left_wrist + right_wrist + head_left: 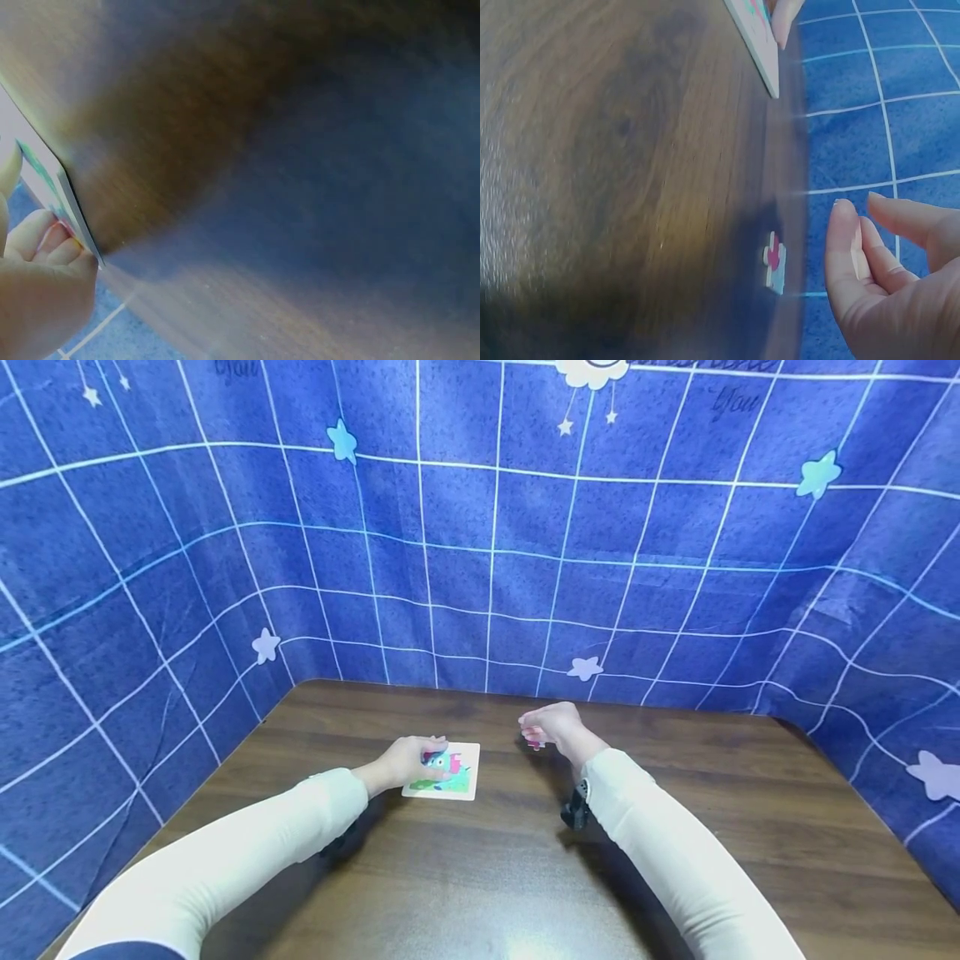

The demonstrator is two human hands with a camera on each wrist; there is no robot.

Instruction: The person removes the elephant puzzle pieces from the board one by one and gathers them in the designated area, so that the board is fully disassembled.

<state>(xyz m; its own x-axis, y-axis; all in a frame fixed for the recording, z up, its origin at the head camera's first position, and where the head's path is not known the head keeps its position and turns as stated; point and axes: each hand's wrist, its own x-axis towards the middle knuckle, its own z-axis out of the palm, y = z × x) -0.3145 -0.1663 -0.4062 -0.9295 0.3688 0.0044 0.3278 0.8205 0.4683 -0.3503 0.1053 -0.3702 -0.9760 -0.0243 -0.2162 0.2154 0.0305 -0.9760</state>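
A small square jigsaw board (467,787) with a colourful picture and a white border sits left of the table's middle. My left hand (405,762) holds it at its left side, thumb and fingers on the picture; part of the picture is hidden under them. In the left wrist view the fingers (49,236) are bent against the board (56,169). To the right, my right hand (557,727) hovers over a loose jigsaw piece (775,262), pink and pale blue. The right wrist view shows its thumb and fingers apart, loosely bent, with nothing between them and not touching the piece.
The brown wooden table (480,868) reaches back to a blue curtain (465,568) with white grid lines and stars, which also hangs along both sides. A dark device (576,810) is strapped at the right wrist.
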